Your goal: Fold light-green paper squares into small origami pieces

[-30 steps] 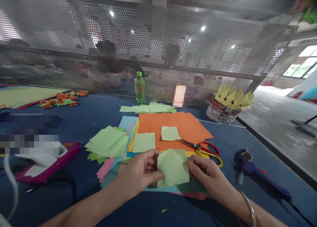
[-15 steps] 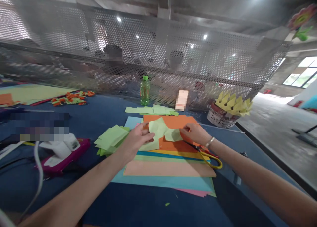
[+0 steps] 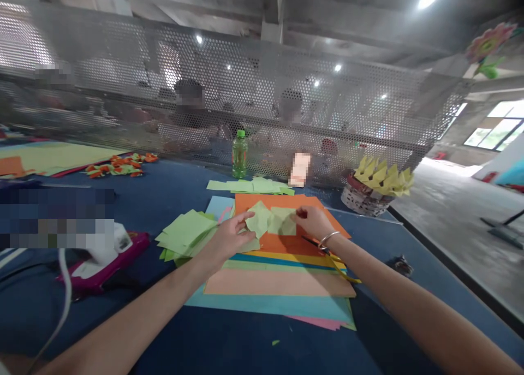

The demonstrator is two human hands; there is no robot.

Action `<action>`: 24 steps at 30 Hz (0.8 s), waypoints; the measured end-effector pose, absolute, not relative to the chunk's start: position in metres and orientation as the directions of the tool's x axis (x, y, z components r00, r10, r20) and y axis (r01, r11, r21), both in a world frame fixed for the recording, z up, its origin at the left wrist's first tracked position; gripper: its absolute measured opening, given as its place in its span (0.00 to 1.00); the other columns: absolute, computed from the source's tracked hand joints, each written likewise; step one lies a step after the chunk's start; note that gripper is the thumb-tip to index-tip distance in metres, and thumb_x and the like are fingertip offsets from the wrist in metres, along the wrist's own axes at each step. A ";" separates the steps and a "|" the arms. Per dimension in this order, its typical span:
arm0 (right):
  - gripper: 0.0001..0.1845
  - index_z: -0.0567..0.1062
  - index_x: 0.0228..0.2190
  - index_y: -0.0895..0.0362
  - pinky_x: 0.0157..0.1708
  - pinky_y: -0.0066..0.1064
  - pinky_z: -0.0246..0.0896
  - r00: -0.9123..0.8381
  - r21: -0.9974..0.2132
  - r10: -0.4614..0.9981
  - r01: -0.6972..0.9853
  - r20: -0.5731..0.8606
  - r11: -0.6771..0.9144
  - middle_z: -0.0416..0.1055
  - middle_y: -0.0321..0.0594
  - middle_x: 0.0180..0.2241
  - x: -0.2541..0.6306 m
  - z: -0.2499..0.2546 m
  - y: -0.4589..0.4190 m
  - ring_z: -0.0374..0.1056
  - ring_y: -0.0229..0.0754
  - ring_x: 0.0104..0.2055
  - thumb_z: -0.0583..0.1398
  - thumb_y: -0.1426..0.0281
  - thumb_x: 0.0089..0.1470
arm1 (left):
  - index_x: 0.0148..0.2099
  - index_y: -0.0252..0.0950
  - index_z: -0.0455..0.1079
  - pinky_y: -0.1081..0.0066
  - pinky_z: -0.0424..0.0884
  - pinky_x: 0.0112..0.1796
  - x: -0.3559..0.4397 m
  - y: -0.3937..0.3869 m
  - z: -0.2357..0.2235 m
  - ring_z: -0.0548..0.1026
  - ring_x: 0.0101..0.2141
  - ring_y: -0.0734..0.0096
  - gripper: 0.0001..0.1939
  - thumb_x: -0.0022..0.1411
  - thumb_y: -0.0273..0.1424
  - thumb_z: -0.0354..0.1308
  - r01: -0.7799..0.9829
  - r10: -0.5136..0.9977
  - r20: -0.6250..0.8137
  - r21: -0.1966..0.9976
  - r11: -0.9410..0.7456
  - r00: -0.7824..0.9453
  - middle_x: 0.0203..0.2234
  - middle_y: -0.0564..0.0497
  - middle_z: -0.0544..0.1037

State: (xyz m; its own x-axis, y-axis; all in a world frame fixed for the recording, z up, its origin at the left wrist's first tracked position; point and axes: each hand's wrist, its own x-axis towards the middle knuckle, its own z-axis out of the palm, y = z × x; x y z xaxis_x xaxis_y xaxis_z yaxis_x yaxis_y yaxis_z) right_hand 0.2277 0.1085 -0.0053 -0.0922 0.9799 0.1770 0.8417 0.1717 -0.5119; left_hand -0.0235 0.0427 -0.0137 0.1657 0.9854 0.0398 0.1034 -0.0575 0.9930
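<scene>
My left hand (image 3: 234, 234) grips a light green paper piece (image 3: 258, 220) by its left edge, between thumb and fingers. The piece is turned corner-up over an orange sheet (image 3: 282, 244). Beside it, my right hand (image 3: 314, 222) pinches the right edge of a light green paper square (image 3: 282, 221). The two pieces meet or overlap slightly; which one is on top I cannot tell. Scissors with a yellow handle (image 3: 340, 267) lie on the sheets, partly hidden under my right wrist. Left of my left hand is a pile of green paper pieces (image 3: 186, 232).
Stacked coloured sheets (image 3: 278, 283) lie beneath my hands. Behind them are green paper strips (image 3: 249, 185) and a green bottle (image 3: 239, 155). A basket with yellow paper points (image 3: 366, 192) stands right. A purple power strip (image 3: 102, 271) sits left, before a perforated metal screen (image 3: 254, 102).
The right-hand square has come up flatter and squarer beside the left-hand piece. My left hand's piece shows more as a diamond. The right wrist now covers more of the scissors.
</scene>
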 end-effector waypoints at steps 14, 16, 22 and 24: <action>0.28 0.65 0.24 0.55 0.24 0.27 0.54 -0.128 -0.902 0.978 0.384 0.162 0.199 0.59 0.32 0.22 0.235 0.004 0.007 0.56 0.35 0.25 0.60 0.43 0.51 | 0.55 0.34 0.65 0.61 0.72 0.47 -0.002 0.015 -0.003 0.76 0.46 0.57 0.26 0.61 0.45 0.61 0.015 0.947 0.099 0.994 -0.108 0.305 0.47 0.40 0.76; 0.28 0.65 0.24 0.56 0.26 0.27 0.54 -0.157 -0.920 0.978 0.346 0.137 0.184 0.59 0.32 0.23 0.231 0.002 -0.001 0.56 0.35 0.26 0.61 0.44 0.52 | 0.53 0.33 0.67 0.64 0.73 0.42 0.000 0.011 -0.004 0.78 0.40 0.61 0.26 0.60 0.45 0.62 -0.007 0.929 0.047 0.999 -0.048 0.368 0.41 0.43 0.78; 0.29 0.66 0.24 0.56 0.25 0.26 0.53 -0.169 -0.966 0.982 0.228 0.083 0.120 0.59 0.30 0.22 0.225 -0.009 -0.008 0.55 0.34 0.25 0.64 0.43 0.48 | 0.41 0.32 0.74 0.67 0.74 0.37 -0.003 0.001 -0.007 0.76 0.31 0.66 0.20 0.56 0.43 0.68 -0.027 0.885 -0.040 0.998 0.059 0.463 0.30 0.48 0.78; 0.29 0.66 0.24 0.56 0.24 0.26 0.53 -0.177 -0.972 0.982 0.212 0.066 0.103 0.60 0.31 0.21 0.225 -0.010 -0.008 0.56 0.34 0.24 0.64 0.43 0.47 | 0.38 0.33 0.73 0.68 0.73 0.35 -0.003 0.000 -0.008 0.77 0.31 0.65 0.18 0.54 0.42 0.69 -0.022 0.887 -0.060 0.997 0.078 0.458 0.27 0.50 0.77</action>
State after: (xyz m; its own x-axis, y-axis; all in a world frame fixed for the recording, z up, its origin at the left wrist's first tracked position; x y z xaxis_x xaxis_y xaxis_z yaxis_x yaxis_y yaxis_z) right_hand 0.2249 -0.0083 -0.0100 -0.1770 0.9820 0.0656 0.2123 0.1032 -0.9717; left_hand -0.0034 0.0000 -0.0076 0.4583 0.8868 -0.0598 -0.0217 0.0784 0.9967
